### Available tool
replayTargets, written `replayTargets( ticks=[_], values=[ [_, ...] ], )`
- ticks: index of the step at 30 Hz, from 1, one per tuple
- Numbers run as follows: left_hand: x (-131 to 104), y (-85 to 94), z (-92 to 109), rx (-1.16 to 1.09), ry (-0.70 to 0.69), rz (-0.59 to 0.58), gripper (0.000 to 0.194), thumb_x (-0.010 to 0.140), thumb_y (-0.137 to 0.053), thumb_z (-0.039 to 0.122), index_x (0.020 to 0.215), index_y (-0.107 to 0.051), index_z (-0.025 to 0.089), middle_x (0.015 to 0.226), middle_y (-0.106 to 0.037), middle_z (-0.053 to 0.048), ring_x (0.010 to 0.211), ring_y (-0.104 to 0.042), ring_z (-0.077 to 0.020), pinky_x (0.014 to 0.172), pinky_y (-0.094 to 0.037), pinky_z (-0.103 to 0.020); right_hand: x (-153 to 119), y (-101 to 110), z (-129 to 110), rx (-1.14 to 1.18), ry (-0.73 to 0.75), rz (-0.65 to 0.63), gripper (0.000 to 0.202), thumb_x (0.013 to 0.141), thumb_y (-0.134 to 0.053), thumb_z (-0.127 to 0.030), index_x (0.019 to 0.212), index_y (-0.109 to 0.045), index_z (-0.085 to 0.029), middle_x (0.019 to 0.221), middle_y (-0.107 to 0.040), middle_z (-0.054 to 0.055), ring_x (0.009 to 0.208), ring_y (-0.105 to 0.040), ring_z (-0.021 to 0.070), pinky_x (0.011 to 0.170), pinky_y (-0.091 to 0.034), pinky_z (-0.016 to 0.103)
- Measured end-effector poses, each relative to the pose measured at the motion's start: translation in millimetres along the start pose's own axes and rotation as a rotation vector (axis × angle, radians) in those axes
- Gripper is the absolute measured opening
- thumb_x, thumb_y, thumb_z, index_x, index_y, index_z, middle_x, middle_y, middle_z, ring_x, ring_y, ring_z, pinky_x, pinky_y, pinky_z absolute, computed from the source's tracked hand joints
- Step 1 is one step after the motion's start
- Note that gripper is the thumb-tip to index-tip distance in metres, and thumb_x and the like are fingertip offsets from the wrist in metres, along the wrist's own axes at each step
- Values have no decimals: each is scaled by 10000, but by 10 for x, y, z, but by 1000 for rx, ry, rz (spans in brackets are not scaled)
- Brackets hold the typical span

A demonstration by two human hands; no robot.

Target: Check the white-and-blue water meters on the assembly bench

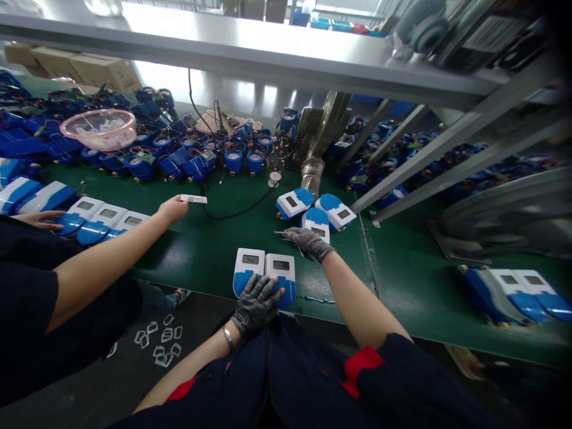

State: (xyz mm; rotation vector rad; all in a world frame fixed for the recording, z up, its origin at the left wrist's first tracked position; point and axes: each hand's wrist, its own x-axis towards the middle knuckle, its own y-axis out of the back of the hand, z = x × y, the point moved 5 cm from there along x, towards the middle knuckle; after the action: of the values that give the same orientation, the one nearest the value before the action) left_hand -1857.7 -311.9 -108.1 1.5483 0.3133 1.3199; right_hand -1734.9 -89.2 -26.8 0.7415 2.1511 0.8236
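My left hand, in a grey glove, lies at the lower middle of the frame with its fingers spread flat over the near edge of a pair of blue-and-white meters, touching both — the two sit side by side at the front edge of the green counter. My right hand, gloved too, is just above and to the right, fingers curled together around a thin tool whose tip pokes out to the left; I cannot tell what the tool is. Just beyond that hand, a cluster of three more meters lies near a metal cylinder. At the left of the frame a co-worker's bare hand holds a small white label over the counter, next to a row of meters. A clear plastic bowl sits at the upper left on heaps of blue parts, and two more meters lie at the right.
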Motion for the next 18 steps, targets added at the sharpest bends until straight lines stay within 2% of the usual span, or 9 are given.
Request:
replayTargets(
  ticks=[3, 8, 12, 18],
  values=[
    [4, 2, -8, -7, 8, -8, 561, 896, -621, 423, 1435, -533, 295, 1535, -454, -63, 1435, -384, -295, 1237, -189, -533, -20, -172, 13, 33, 8, -84, 402, 969, -495, -296, 1333, -637, -201, 1388, -611, 108, 1284, -556, 245, 1092, -439, 347],
    [-8, 2, 1, -25, 6, -16, 588, 895, -633, 433, 1452, -513, 289, 1543, -440, -79, 1433, -385, -301, 1229, -206, -539, 9, -457, 73, 148, 29, -245, 407, 918, -588, -376, 1249, -688, -161, 1187, -721, 92, 1042, -670, 210, 944, -520, 292],
    [-25, -11, -5, -44, 16, -3, 606, 895, -644, 440, 1465, -496, 298, 1540, -444, -73, 1427, -395, -300, 1228, -210, -543, 82, -502, 161, 269, 66, -310, 411, 869, -635, -401, 1165, -723, -129, 1047, -750, 99, 967, -669, 208, 903, -518, 285],
    [-26, -30, -12, -52, 8, -23, 587, 905, -631, 436, 1460, -504, 291, 1536, -450, -80, 1423, -399, -307, 1223, -215, -547, 132, -542, 233, 335, 72, -287, 359, 833, -664, -370, 1087, -743, -130, 959, -752, 85, 886, -659, 193, 833, -522, 279]
  ],
)
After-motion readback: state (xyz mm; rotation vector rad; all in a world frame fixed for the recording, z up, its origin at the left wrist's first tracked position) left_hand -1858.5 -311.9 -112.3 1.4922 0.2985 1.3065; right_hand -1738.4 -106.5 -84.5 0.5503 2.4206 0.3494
